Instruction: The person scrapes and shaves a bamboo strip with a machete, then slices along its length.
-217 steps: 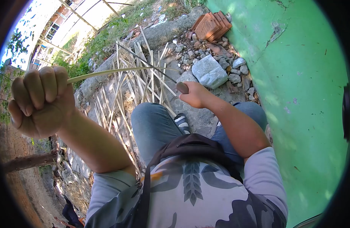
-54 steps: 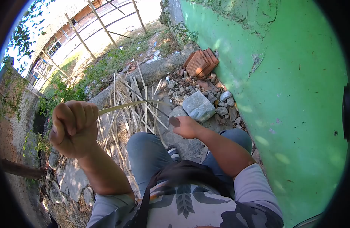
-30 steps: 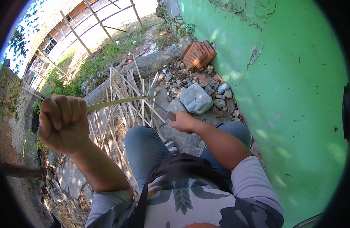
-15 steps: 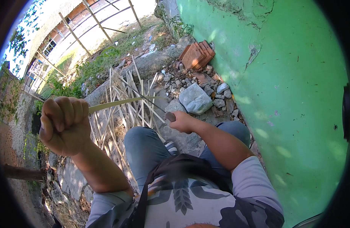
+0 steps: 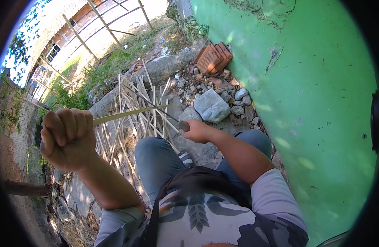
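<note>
My left hand (image 5: 69,138), raised at the left, is a closed fist around one end of a pale, thin bamboo strip (image 5: 123,114). The strip runs rightward from the fist and tapers past the blade of a knife (image 5: 167,114). My right hand (image 5: 196,131) grips the knife's brown handle (image 5: 183,126) in front of my right knee. Its long, thin dark blade points up and left, seen nearly edge-on. Strip and blade cross near the middle; whether they touch, I cannot tell. Beneath them lies a loose heap of split strips (image 5: 134,96) on the ground.
A large pale stone (image 5: 212,107) lies just beyond my right hand, with rubble around it. Stacked orange roof tiles (image 5: 213,58) lean by the green wall (image 5: 317,123), which rises along my right. My bent knees (image 5: 156,158) frame the ground before me.
My left hand has shifted slightly left and down, drawing the strip a little with it. The right hand and knife have hardly moved.
</note>
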{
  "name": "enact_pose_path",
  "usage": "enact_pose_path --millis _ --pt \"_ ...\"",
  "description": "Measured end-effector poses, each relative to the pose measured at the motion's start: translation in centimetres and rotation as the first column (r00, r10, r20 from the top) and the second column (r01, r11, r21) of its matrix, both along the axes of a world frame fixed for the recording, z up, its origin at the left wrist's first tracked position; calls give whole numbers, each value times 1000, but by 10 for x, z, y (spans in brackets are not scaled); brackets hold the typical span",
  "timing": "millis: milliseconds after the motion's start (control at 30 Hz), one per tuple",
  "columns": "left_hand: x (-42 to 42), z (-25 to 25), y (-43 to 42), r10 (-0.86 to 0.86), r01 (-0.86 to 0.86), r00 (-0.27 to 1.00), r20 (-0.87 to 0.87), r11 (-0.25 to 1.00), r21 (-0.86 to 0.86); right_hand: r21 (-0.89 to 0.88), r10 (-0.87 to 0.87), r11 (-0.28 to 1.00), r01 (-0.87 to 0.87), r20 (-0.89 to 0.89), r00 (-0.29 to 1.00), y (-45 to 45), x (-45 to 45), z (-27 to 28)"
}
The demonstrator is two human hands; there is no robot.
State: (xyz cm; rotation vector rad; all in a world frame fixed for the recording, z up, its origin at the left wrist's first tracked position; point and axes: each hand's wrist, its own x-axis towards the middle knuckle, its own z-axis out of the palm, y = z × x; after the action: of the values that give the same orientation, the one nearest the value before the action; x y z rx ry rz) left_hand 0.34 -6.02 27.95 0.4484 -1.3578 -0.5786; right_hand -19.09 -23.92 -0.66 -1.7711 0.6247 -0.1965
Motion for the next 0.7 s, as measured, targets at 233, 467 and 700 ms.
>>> enact_pose_path --millis 233,467,700 --pt "-3 0 1 -5 5 999 51 1000 -7 -199 -24 980 -1 -121 992 -5 -2 4" --pt "-4 1 -5 14 -14 999 37 1000 -19 -27 58 998 -55 106 993 2 -5 23" --pt "-9 1 -2 -27 28 999 36 1000 -4 -132 -56 991 17 -293 954 -10 -2 -3"
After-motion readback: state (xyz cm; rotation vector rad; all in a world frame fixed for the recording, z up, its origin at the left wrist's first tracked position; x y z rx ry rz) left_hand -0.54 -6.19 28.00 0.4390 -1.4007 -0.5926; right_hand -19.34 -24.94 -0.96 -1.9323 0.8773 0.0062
